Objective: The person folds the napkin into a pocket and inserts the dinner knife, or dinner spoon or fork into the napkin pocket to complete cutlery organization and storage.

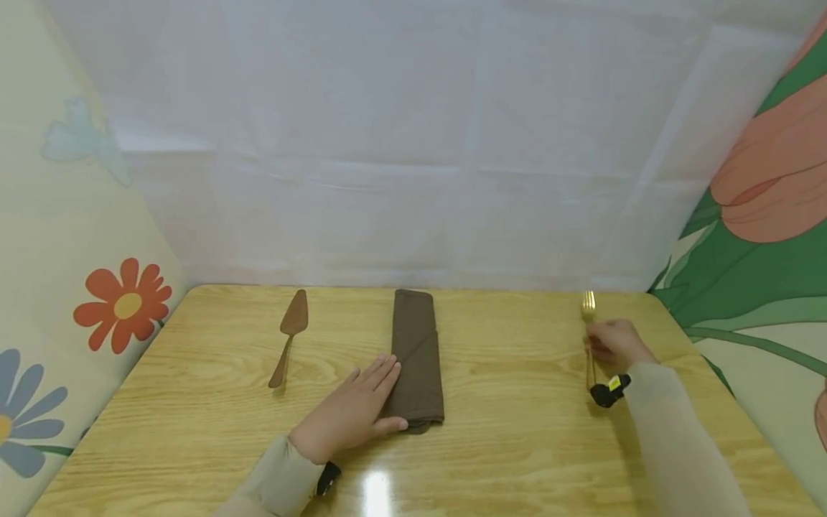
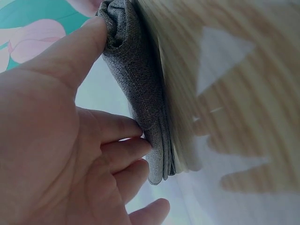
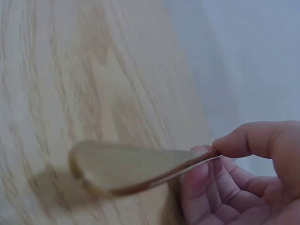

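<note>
A folded brown cloth napkin (image 1: 416, 359) lies lengthwise near the middle of the wooden table. My left hand (image 1: 355, 409) touches its left side with fingers extended; in the left wrist view, the thumb and fingertips meet the edge of the napkin (image 2: 136, 70). On the right, my right hand (image 1: 620, 342) pinches a gold fork (image 1: 589, 307) by its handle, tines pointing toward the back edge. The right wrist view shows the thumb and fingers around the thin part of the fork's handle (image 3: 131, 168), its broad end sticking out over the table.
A copper-coloured cake server (image 1: 295, 316) lies left of the napkin, blade toward the back. The wooden table (image 1: 510, 402) ends at a white sheet (image 1: 413, 215) behind. Flower-patterned walls (image 1: 123, 305) flank both sides.
</note>
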`<state>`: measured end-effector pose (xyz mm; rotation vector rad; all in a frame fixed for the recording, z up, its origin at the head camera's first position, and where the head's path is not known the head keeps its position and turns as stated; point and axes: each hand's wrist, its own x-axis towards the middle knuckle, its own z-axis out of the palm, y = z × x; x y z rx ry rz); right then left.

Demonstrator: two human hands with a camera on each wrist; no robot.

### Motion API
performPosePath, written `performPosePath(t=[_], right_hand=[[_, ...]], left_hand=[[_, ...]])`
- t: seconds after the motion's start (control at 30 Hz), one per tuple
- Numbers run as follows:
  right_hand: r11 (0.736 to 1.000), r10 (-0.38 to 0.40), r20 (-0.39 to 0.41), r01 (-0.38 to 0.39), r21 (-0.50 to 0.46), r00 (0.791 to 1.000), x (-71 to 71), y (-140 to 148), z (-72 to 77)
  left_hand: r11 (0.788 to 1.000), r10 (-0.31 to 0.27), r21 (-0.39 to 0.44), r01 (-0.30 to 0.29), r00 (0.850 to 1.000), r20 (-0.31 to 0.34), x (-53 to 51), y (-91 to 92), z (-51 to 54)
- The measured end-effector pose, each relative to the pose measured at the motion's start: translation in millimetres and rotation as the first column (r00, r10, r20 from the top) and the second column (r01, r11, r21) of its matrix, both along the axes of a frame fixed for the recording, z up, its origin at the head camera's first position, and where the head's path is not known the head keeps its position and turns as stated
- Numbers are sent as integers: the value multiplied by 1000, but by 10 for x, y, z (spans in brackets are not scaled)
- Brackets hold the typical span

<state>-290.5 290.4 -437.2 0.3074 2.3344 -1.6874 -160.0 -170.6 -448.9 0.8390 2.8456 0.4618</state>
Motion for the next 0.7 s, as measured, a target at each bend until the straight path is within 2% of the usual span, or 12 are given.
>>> performPosePath(t=[0.2,0.27,0.47,0.7], right_hand=[[991,26,-48,-32,-128,999,-27,-67,-20],[989,31,-63,-39,-143,998,-31,-114,0],[981,-27,-88,10,-194,996,-27,-341,85],[976,-79,-108,55,-210,991,-74,-651,153]], left_hand=[[1000,-3,-10,3,1000,-7,-2,2,-13],[1000,-4,-6,4,1000,-5,-8,1,0],[1000,-3,4,3,1000,-5,-20,1,17],[1000,0,14,0,1000,20,-16,0,13]])
